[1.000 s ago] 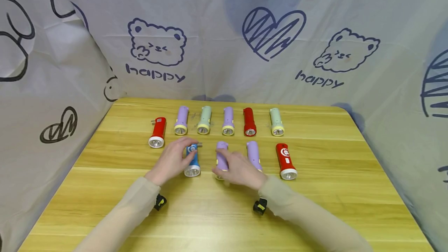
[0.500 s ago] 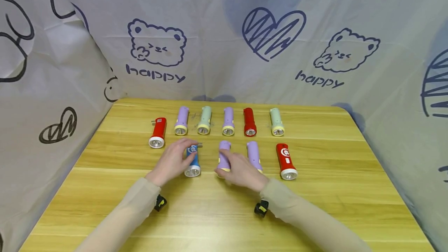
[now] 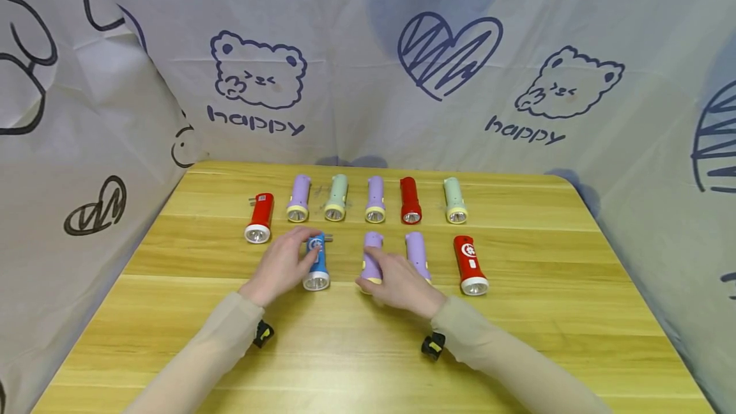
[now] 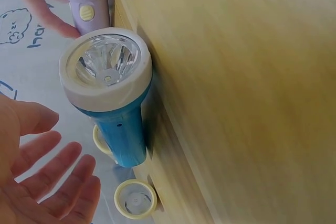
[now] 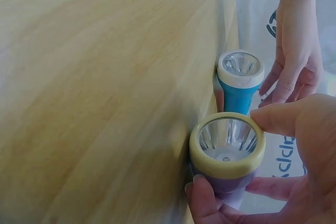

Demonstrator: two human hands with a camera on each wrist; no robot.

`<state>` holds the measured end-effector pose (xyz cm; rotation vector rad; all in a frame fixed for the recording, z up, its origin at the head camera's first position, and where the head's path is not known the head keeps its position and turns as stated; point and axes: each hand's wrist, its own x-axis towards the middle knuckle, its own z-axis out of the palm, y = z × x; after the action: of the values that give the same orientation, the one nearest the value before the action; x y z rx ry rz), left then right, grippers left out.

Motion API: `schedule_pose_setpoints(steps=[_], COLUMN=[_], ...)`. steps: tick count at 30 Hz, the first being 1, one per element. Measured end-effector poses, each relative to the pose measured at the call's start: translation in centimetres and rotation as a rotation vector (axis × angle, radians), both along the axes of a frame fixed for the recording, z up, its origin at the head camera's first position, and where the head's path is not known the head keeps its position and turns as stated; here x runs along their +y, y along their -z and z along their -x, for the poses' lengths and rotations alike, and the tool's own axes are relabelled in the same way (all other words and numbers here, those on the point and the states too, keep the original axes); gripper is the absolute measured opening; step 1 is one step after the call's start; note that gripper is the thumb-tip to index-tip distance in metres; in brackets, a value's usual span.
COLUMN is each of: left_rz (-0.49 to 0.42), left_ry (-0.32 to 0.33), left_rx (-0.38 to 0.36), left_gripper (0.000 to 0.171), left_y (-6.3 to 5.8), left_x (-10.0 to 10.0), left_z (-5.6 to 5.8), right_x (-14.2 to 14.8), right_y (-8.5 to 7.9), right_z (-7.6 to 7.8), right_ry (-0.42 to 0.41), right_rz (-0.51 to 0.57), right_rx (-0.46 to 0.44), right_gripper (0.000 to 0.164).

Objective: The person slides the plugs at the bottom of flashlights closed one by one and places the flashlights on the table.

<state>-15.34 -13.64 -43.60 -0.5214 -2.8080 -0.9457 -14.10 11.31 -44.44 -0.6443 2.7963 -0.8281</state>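
A blue flashlight (image 3: 317,266) with a white head lies on the table, lens toward me. Beside and just above it is my left hand (image 3: 280,268); in the left wrist view its fingers (image 4: 58,177) are spread and apart from the blue body. My right hand (image 3: 404,283) holds a purple flashlight (image 3: 372,243) with a yellow rim, which lies on the wood. In the right wrist view the thumb (image 5: 278,118) touches the rim and fingers curl round the other side. A second purple flashlight (image 3: 416,253) lies just right, its head partly hidden by the right hand.
Along the back of the wooden table (image 3: 333,350) lie several flashlights: purple (image 3: 299,193), pale green (image 3: 336,193), purple (image 3: 375,195), red (image 3: 409,197) and pale green (image 3: 453,195). Red flashlights with white heads lie at left (image 3: 261,213) and right (image 3: 469,264). White printed cloth (image 3: 356,82) surrounds the table.
My right hand has shifted slightly right, carrying the purple flashlight along the table away from the blue one. The left hand's fingers have drawn back slightly from the blue flashlight.
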Motion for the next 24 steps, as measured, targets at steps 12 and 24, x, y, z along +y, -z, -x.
schedule_pose_setpoints(steps=[12, 24], left_rz=[0.085, 0.293], left_ry=[-0.137, -0.253], left_rx=[-0.097, -0.381], left_gripper=[0.047, 0.076], left_y=[-1.0, -1.5], left_x=[0.3, 1.6], left_z=[0.4, 1.9], right_x=[0.6, 0.5], right_y=[-1.9, -0.6], right_z=[-0.1, -1.3], right_ry=[0.074, 0.071], right_rz=[0.032, 0.224], right_rx=[0.178, 0.274], right_gripper=[0.056, 0.043])
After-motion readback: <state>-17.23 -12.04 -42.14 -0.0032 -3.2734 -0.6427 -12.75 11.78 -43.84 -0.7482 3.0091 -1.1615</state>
